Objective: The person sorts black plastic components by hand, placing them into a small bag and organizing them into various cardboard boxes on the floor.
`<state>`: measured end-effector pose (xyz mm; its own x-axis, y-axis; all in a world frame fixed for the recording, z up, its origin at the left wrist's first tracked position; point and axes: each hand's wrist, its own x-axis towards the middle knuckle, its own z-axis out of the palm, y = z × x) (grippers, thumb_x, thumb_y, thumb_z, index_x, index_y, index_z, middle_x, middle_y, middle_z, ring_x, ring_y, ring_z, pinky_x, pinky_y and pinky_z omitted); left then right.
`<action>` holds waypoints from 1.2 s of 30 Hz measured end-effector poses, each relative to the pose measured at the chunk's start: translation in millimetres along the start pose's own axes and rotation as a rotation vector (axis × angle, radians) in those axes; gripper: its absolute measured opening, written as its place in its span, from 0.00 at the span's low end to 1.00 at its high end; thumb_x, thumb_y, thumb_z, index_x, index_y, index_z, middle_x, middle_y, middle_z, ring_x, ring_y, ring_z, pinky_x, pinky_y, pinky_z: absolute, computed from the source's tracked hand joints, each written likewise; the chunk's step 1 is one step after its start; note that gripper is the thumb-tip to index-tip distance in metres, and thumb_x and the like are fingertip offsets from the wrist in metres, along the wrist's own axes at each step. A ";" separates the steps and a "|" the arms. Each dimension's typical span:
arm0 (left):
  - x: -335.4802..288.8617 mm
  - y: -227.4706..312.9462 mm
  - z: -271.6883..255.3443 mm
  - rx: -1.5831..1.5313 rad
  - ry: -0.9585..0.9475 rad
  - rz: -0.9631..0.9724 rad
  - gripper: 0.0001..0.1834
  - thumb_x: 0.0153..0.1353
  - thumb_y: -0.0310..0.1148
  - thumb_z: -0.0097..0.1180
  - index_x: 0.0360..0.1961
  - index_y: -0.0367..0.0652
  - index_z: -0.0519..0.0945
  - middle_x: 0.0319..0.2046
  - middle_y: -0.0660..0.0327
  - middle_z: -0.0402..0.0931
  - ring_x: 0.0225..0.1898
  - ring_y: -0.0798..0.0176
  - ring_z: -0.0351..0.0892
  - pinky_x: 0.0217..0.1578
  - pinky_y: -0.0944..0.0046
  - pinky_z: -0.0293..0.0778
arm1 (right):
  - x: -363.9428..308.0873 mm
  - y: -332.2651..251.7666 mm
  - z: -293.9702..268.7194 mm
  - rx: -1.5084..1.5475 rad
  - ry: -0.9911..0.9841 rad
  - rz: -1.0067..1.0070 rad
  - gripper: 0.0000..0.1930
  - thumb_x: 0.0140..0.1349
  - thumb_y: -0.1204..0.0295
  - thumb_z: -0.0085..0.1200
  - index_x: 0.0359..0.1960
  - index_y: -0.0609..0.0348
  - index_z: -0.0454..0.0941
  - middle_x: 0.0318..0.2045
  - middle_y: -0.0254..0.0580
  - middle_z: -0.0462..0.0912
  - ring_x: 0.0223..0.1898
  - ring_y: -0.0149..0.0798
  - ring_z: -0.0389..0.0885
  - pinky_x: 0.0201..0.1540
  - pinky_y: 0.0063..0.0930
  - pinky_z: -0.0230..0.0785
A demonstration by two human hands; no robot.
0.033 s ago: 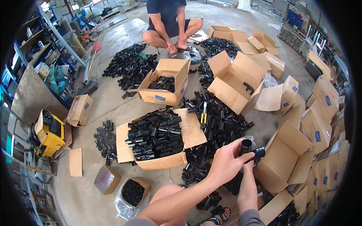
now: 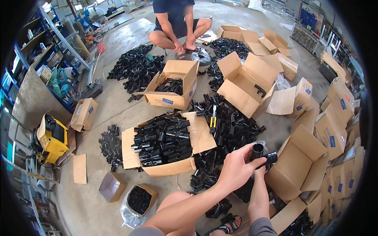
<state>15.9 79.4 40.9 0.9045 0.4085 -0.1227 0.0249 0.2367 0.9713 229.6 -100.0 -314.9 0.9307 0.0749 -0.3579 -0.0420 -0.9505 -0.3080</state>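
My left hand (image 2: 235,165) is closed around a black tubular pipe fitting (image 2: 270,159), thumb across it. One round open end faces up, and another branch points right. My right hand (image 2: 258,173) is just behind and below the fitting; its fingers are mostly hidden by the left hand, so its grip does not show. Beneath and beyond both hands spreads a heap of black pipe fittings (image 2: 230,124), with a yellow-handled tool (image 2: 213,122) lying on it. To the left, an open carton (image 2: 169,170) is piled full of similar fittings.
An open carton (image 2: 289,173) stands right of my hands. Farther off are a carton with two fittings (image 2: 244,92) and a part-filled one (image 2: 169,101). A small box of black pieces (image 2: 138,200) stands near my knee. Opposite sits a person (image 2: 177,27); stacked cartons (image 2: 330,133) line the right.
The view has shifted very slightly. My hands and the pipe fitting keep almost the same pose, and the person opposite has barely moved.
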 end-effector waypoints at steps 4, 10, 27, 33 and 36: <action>-1.7 -4.7 2.6 0.011 0.004 0.024 0.21 0.62 0.22 0.66 0.56 0.32 0.78 0.47 0.59 0.85 0.48 0.72 0.81 0.52 0.67 0.77 | -4.2 19.1 2.0 -0.005 0.001 0.035 0.18 0.65 0.66 0.54 0.55 0.59 0.78 0.52 0.61 0.83 0.56 0.60 0.81 0.59 0.51 0.72; -0.8 -3.8 5.7 -0.054 0.012 0.075 0.22 0.62 0.22 0.66 0.56 0.30 0.78 0.47 0.58 0.84 0.48 0.71 0.81 0.52 0.67 0.77 | -20.3 19.0 -6.1 -0.027 0.093 -0.012 0.16 0.68 0.68 0.49 0.53 0.62 0.75 0.50 0.63 0.83 0.55 0.63 0.81 0.58 0.52 0.73; -4.1 -2.0 9.6 0.004 -0.016 0.030 0.19 0.63 0.24 0.66 0.55 0.32 0.79 0.45 0.61 0.85 0.46 0.74 0.81 0.49 0.69 0.77 | 0.9 35.5 9.2 0.068 0.015 0.082 0.27 0.71 0.56 0.41 0.50 0.71 0.83 0.52 0.62 0.83 0.59 0.56 0.80 0.62 0.45 0.69; -1.5 -1.2 9.5 0.019 0.027 0.057 0.18 0.64 0.24 0.65 0.54 0.32 0.79 0.45 0.61 0.85 0.45 0.74 0.81 0.48 0.69 0.77 | 10.3 37.9 10.2 0.052 -0.150 0.186 0.34 0.69 0.48 0.48 0.58 0.73 0.77 0.59 0.60 0.79 0.62 0.54 0.78 0.63 0.41 0.69; 1.1 -5.6 5.6 0.068 0.047 0.040 0.19 0.64 0.24 0.65 0.55 0.32 0.79 0.45 0.61 0.85 0.45 0.74 0.81 0.49 0.69 0.77 | 18.0 32.7 10.7 -0.019 -0.205 0.179 0.32 0.62 0.53 0.59 0.58 0.70 0.78 0.59 0.58 0.80 0.62 0.53 0.78 0.63 0.38 0.70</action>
<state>19.1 73.6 36.5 0.8842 0.4582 -0.0913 0.0191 0.1597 0.9870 241.2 -126.6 -340.9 0.8164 -0.0370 -0.5763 -0.1901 -0.9595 -0.2077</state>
